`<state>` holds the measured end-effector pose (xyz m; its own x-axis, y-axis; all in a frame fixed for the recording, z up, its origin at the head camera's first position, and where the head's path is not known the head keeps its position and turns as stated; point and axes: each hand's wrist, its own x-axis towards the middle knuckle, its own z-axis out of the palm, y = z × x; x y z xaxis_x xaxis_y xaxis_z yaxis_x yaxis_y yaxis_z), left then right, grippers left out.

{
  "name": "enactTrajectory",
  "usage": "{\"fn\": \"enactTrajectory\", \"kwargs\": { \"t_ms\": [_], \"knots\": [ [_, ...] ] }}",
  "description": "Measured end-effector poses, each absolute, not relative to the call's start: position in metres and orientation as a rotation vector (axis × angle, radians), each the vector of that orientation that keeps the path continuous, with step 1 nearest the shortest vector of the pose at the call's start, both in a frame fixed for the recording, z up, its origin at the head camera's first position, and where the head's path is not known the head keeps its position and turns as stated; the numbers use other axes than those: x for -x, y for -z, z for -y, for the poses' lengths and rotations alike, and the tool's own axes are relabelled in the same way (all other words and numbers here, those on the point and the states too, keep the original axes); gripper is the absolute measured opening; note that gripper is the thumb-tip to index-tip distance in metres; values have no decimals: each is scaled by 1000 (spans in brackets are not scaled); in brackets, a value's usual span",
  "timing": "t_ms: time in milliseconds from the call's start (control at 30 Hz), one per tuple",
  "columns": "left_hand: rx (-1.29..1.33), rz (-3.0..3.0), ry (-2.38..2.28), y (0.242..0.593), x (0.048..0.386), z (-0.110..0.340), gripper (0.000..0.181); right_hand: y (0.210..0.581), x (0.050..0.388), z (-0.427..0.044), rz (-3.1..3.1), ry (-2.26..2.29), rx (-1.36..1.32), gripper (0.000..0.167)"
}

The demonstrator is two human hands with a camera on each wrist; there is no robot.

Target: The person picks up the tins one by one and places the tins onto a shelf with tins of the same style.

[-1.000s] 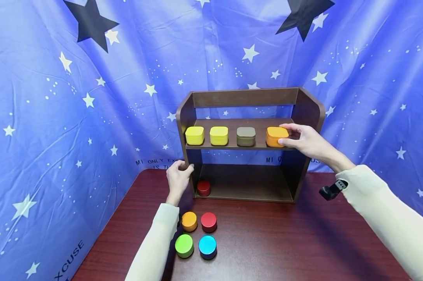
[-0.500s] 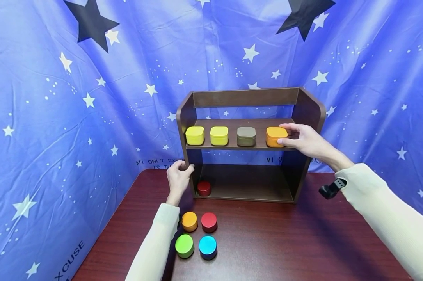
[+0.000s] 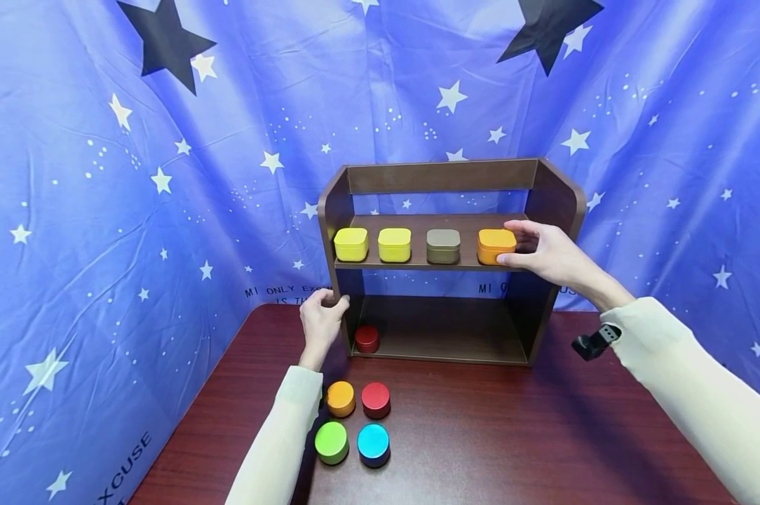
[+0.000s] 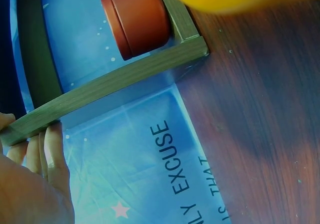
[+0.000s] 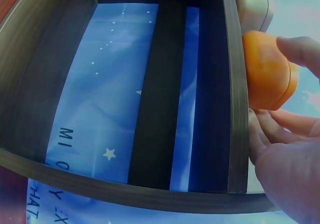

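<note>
In the head view my left hand [image 3: 320, 322] grips the left side panel of a dark brown two-tier shelf [image 3: 443, 175]. The left wrist view shows fingers on the outer face of that panel and the thumb on its other side. On the upper tier, my right hand [image 3: 547, 252] holds an orange square tin with rounded corners [image 3: 496, 242] at its right end, the thumb on its front corner. In the right wrist view the orange tin [image 5: 267, 72] sits on the shelf board. Left of it stand a grey-brown tin [image 3: 443, 245] and two yellow tins, one beside it [image 3: 395, 244].
A round red tin [image 3: 367, 339] stands in the lower tier's left corner. On the reddish wooden table [image 3: 481, 435], round tins in orange [image 3: 341, 398], red [image 3: 376, 399], green [image 3: 332, 442] and blue [image 3: 373, 444] stand near the left forearm. A starry blue curtain [image 3: 260, 105] hangs behind.
The orange tin has shifted very slightly left, and the right thumb sits a little lower on its front corner. The left hand keeps its hold on the panel.
</note>
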<state>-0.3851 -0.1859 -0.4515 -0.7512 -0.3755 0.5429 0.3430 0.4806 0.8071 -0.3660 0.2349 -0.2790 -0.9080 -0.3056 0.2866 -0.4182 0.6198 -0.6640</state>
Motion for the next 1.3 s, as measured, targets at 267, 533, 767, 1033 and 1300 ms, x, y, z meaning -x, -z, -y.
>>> {"fn": "enactTrajectory", "kwargs": {
  "t_ms": [267,533,767,1033,1300],
  "knots": [
    [-39,2040,1328,450,384,185,18,280,358,-235,2676,-1174,-573,80],
    [-34,2036,1308,451,384,186,18,282,350,-237,2694,-1151,-538,81],
    [-24,2028,1316,451,384,186,18,284,341,-238,2628,-1157,-509,79],
    [-24,2041,1323,451,382,185,17,290,327,-241,2617,-1123,-507,80],
    [-34,2044,1326,450,383,185,18,297,313,-242,2580,-1125,-465,78]
  ]
}}
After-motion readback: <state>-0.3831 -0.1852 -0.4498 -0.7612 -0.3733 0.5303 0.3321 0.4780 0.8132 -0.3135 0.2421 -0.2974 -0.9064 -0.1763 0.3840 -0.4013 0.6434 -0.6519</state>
